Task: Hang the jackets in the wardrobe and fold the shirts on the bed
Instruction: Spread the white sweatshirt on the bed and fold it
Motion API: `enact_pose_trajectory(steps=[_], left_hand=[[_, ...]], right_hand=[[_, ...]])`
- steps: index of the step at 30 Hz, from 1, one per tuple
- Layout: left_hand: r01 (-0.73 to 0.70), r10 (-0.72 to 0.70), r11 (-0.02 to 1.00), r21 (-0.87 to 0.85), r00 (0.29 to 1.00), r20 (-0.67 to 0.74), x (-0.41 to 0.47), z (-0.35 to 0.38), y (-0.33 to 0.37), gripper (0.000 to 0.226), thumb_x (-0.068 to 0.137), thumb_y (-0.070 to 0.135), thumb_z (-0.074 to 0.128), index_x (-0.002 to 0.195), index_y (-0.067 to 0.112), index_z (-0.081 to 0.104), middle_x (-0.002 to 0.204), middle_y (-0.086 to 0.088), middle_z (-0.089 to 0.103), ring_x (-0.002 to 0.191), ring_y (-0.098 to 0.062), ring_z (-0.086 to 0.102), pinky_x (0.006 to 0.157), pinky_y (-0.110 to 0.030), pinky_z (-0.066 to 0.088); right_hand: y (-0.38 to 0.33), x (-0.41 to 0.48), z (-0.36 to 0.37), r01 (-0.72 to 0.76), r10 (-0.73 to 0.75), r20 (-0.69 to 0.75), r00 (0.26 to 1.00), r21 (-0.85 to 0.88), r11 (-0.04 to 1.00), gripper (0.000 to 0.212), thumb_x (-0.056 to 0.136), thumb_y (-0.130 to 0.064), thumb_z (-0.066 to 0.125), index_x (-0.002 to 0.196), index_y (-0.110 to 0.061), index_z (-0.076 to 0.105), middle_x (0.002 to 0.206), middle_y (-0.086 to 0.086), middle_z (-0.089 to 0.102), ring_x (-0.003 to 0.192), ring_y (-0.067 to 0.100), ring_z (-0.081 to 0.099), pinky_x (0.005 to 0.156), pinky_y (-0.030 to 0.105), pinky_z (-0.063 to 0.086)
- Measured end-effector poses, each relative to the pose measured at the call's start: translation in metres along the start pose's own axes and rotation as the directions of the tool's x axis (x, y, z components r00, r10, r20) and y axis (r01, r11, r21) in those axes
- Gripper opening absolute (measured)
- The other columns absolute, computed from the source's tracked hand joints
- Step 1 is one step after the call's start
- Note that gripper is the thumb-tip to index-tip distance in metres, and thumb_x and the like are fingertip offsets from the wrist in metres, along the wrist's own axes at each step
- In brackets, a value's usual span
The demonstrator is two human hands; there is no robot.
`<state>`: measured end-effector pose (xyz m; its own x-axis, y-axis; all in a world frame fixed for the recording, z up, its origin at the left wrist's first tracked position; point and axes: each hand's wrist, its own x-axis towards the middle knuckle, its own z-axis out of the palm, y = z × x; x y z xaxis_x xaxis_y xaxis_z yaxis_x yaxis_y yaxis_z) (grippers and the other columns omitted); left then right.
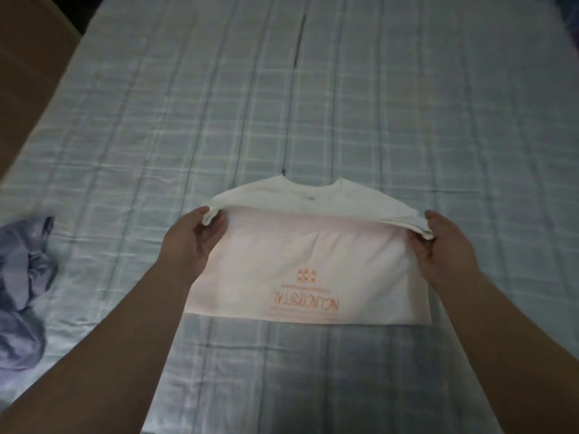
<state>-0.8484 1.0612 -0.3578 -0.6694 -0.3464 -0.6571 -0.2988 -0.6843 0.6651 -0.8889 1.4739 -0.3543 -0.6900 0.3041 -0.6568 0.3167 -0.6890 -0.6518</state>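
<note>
A white T-shirt (308, 277) with orange print lies partly folded on the bed (313, 104), its sides tucked in to form a rectangle. The collar end is lifted off the lower part and doubled toward me. My left hand (191, 242) pinches the left corner of that raised fold. My right hand (445, 245) pinches its right corner. The orange lettering faces up, upside down to me, near the shirt's near edge.
A crumpled lilac-grey garment (23, 292) lies at the bed's left edge. The sheet is pale blue-green with a check pattern and a dark seam line (297, 51) down the middle. A brown surface (28, 73) borders the bed at the upper left.
</note>
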Motion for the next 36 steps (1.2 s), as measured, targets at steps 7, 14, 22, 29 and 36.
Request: enact_pose_trajectory(steps=[7,14,22,29,36], left_hand=[[-0.006,0.000,0.992,0.129,0.999,0.043,0.073,0.041,0.016,0.014,0.098,0.014,0.051,0.092,0.013,0.063,0.101,-0.011,0.071,0.097,-0.023,0.069,0.093,-0.036,0.055],[-0.021,0.009,0.935,0.355,0.999,0.034,0.131,0.053,-0.010,0.026,0.096,0.001,0.054,0.114,0.018,0.059,0.099,0.002,0.067,0.090,-0.010,0.063,0.082,-0.023,0.051],[-0.508,0.237,0.181,0.842,0.853,0.464,0.117,0.007,-0.041,0.061,0.095,0.011,0.049,0.153,0.018,0.031,0.154,0.007,0.033,0.143,-0.010,0.029,0.114,-0.012,0.016],[-0.437,0.108,-0.489,0.755,0.828,0.550,0.051,-0.049,-0.079,0.061,0.097,0.031,0.034,0.153,0.008,0.028,0.161,-0.020,0.020,0.151,-0.037,0.011,0.122,-0.053,0.013],[-0.358,0.109,-0.538,0.763,0.868,0.485,0.038,-0.083,-0.096,0.064,0.100,0.045,0.026,0.158,0.017,0.018,0.164,-0.017,0.011,0.152,-0.033,0.003,0.123,-0.051,0.007]], right_hand=[[0.004,0.069,0.058,0.049,-0.057,-0.034,0.998,-0.196,0.979,0.013,0.098,-0.007,0.056,0.097,-0.014,0.067,0.092,0.006,0.069,0.082,0.017,0.070,0.069,0.031,0.061],[0.040,0.122,0.071,0.008,-0.042,-0.087,0.995,-0.362,0.932,0.028,0.098,-0.019,0.053,0.125,-0.012,0.060,0.114,0.012,0.066,0.086,0.015,0.069,0.067,0.026,0.059],[0.075,0.100,0.039,0.350,-0.358,0.265,0.895,-0.916,0.197,0.049,0.100,-0.023,0.049,0.148,-0.026,0.040,0.143,0.002,0.054,0.126,0.020,0.052,0.109,0.034,0.037],[0.105,0.037,-0.037,0.465,-0.238,0.615,0.752,-0.751,-0.468,0.056,0.097,-0.022,0.040,0.149,-0.003,0.035,0.156,0.024,0.030,0.144,0.040,0.026,0.120,0.051,0.019],[0.103,0.032,-0.085,0.340,-0.258,0.501,0.826,-0.808,-0.482,0.068,0.098,-0.037,0.031,0.153,0.002,0.022,0.158,0.026,0.023,0.145,0.041,0.022,0.119,0.052,0.019]])
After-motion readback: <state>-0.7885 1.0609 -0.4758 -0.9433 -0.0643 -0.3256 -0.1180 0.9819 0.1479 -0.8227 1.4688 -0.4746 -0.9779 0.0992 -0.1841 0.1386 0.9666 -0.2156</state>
